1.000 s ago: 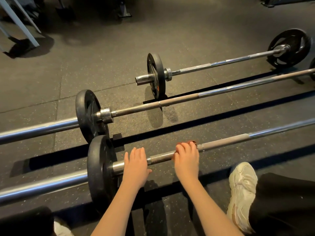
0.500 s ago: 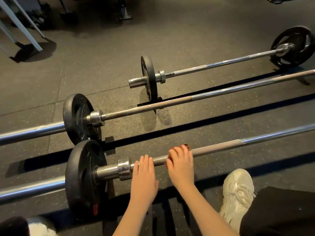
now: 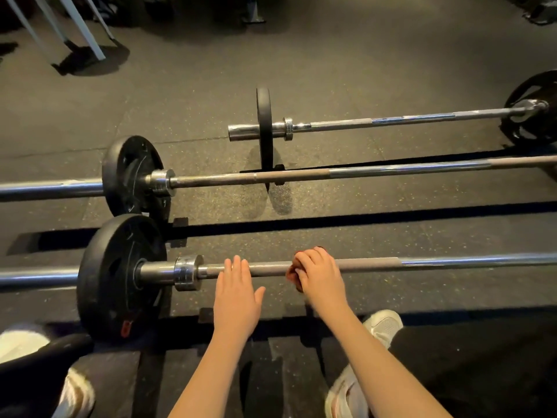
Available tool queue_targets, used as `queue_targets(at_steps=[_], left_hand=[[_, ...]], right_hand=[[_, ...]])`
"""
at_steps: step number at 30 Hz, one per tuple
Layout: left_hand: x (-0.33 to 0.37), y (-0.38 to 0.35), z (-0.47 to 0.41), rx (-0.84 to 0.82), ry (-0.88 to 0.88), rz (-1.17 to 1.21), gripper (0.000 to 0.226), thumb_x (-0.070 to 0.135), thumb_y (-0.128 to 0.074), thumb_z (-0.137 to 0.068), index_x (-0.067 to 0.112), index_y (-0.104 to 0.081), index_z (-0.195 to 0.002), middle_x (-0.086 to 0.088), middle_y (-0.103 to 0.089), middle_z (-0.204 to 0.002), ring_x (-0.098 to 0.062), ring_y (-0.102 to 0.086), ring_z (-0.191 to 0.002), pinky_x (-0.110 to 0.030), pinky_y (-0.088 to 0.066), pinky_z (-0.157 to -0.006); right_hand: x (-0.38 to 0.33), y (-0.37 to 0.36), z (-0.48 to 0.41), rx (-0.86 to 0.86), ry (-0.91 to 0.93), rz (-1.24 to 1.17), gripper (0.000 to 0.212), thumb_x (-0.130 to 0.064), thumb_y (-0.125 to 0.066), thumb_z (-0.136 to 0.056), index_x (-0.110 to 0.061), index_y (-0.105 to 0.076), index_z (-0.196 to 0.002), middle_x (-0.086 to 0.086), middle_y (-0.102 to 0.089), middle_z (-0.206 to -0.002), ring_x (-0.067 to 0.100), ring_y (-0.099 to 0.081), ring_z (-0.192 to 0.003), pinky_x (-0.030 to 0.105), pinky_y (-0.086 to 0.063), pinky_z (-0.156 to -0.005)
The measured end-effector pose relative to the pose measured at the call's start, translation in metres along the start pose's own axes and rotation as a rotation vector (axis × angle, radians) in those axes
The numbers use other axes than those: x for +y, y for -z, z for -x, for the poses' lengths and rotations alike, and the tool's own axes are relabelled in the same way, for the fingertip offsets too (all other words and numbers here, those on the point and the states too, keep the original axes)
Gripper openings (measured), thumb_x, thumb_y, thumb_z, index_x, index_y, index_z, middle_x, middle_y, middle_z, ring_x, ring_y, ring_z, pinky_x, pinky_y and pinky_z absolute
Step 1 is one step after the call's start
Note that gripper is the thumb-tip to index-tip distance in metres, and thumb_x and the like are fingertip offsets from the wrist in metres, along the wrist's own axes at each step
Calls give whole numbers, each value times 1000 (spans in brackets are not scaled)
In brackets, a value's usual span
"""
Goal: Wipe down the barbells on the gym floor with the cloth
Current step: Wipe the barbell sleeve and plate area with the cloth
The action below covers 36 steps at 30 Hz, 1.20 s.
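Your R hand (image 3: 321, 274) grips a reddish cloth (image 3: 294, 274) against the nearest barbell (image 3: 422, 262), centre frame, fingers curled over the shaft. L hand (image 3: 238, 294) lies flat, fingers straight, tips on the same shaft betw. collar (image 3: 188, 272) and cloth. Black plate (image 3: 117, 276) sits lower left on that bar. On the gym floor (image 3: 180, 86) beyond: middle barbell (image 3: 331, 173) mid-frame, far barbell (image 3: 391, 120) upper right. White shoe (image 3: 382, 324) lower right, beside your R forearm.

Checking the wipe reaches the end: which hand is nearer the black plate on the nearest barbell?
Left. The left hand rests on the shaft a little way from the black plate; the right hand, gripping the cloth, is farther along.
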<state>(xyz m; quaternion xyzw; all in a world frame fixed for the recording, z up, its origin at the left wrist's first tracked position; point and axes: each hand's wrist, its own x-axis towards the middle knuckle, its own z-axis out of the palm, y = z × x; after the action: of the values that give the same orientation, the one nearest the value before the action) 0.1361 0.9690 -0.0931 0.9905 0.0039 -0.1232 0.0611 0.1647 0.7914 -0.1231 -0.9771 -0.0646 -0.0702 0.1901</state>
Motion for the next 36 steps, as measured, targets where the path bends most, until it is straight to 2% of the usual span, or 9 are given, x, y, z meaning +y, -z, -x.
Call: queue_targets(at_steps=[4,7,10,13,18,24,27,30,36], left_hand=[[19,2,4,-46,2,52,69,47,-26,-102,8,-2,-154,-9,5,-162,-26,6,-148,-37,-5,-121],[36,4,6,-75,-18,74,69,47,-25,-102,9,-1,-154,-8,5,-162,-25,6,-148,-37,-3,-120],[47,4,2,-78,-49,60,66,47,-25,-103,10,-4,-154,-7,2,-162,-24,5,-149,-36,-3,-120],[52,2,-4,-70,-78,45,65,46,-25,-103,11,-8,-154,-7,-1,-162,-25,3,-149,-37,-5,-120],[63,2,-1,-89,-65,72,65,46,-27,-103,10,-8,-153,-7,-2,-162,-26,2,-149,-38,-7,-121],[63,0,0,-61,-50,96,65,45,-26,-103,10,-7,-153,-7,-2,-162,-25,2,-149,-39,-6,-121],[64,1,0,-61,-51,101,64,45,-26,-103,10,-9,-153,-7,-3,-162,-26,2,-149,-40,-7,-121],[68,5,-3,-64,-63,99,64,46,-23,-103,9,-10,-153,-7,-4,-162,-26,1,-149,-40,-6,-121],[85,-2,-12,-32,-72,121,63,47,-22,-103,10,-12,-153,-6,-9,-161,-26,1,-149,-40,-5,-120]], right_hand=[[53,20,-2,-39,-180,24,33,-38,-36,-90,-21,-65,-91,-3,-62,-94,27,-55,-99,40,-46,-90],[24,10,10,32,-331,41,15,-25,-66,-87,-17,-67,-100,1,-64,-107,35,-53,-118,50,-39,-107],[4,9,4,3,-164,-49,23,-19,-79,-75,-16,-69,-95,1,-67,-102,33,-59,-110,49,-47,-97],[41,22,-3,-56,-17,7,15,-31,-64,-81,-19,-68,-91,-1,-65,-96,27,-58,-99,44,-52,-81],[60,30,11,-66,-460,-57,27,-34,-47,-100,-28,-61,-122,4,-32,-152,29,-15,-145,46,-21,-116],[30,26,4,-125,-113,-126,16,-16,-63,-86,-13,-70,-100,11,-59,-119,36,-48,-119,50,-46,-96],[60,43,3,-135,-222,-45,21,-27,-58,-93,-25,-67,-112,10,-38,-145,30,-37,-131,42,-38,-106],[75,47,9,-109,-378,65,28,-33,-46,-98,-24,-62,-120,11,-38,-146,30,-31,-136,44,-30,-111],[51,38,2,-1,-41,18,18,-26,-56,-85,-15,-70,-87,1,-64,-88,25,-60,-88,41,-53,-76]])
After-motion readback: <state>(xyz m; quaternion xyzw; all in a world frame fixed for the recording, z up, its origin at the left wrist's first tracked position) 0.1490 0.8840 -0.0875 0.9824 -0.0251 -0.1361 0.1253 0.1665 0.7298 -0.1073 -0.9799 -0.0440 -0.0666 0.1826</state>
